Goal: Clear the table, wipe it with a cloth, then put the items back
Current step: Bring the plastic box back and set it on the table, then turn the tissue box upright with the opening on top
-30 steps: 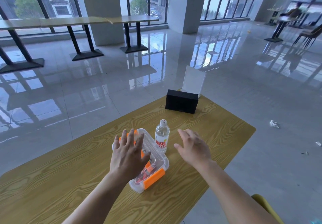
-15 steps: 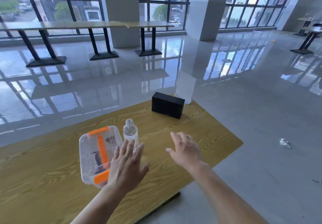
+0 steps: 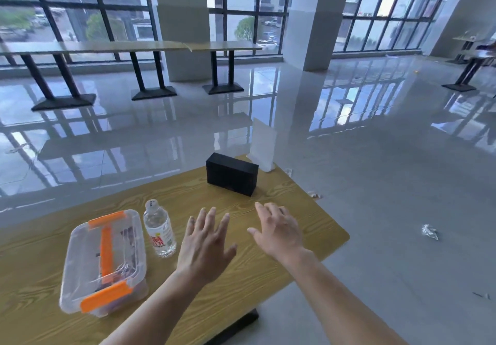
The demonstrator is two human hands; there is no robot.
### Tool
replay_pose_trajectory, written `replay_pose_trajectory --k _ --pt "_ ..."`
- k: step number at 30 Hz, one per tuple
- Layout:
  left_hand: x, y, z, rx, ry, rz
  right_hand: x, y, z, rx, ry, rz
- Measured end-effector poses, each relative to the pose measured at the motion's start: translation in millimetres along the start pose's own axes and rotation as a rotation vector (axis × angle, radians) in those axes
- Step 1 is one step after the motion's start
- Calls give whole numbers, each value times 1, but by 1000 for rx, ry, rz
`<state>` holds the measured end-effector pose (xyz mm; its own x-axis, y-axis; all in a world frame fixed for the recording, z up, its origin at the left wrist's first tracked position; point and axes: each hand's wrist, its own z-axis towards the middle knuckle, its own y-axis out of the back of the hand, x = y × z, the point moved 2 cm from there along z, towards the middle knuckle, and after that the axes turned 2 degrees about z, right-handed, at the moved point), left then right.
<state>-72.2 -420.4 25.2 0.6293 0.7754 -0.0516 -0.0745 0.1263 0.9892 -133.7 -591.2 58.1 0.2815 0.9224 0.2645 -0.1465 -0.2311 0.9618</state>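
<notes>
A wood-grain counter (image 3: 281,210) stands on a glossy grey floor (image 3: 389,183) in a windowed hall. On it sit a clear orange-latched box (image 3: 104,261), a water bottle (image 3: 159,229) just beside it, a black box (image 3: 232,174) and a white sign (image 3: 262,144) at the far edge. The left hand (image 3: 205,245) and right hand (image 3: 279,230) hover with fingers spread, holding nothing.
</notes>
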Motion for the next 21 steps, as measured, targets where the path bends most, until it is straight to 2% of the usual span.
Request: replay_pose_trajectory --k 10,21 --pt "-1 -24 109 -21 21 -69 -41 2 97 22 0 -35" --pt "7 -41 195 30 46 -100 -71 0 185 67 -18 9"
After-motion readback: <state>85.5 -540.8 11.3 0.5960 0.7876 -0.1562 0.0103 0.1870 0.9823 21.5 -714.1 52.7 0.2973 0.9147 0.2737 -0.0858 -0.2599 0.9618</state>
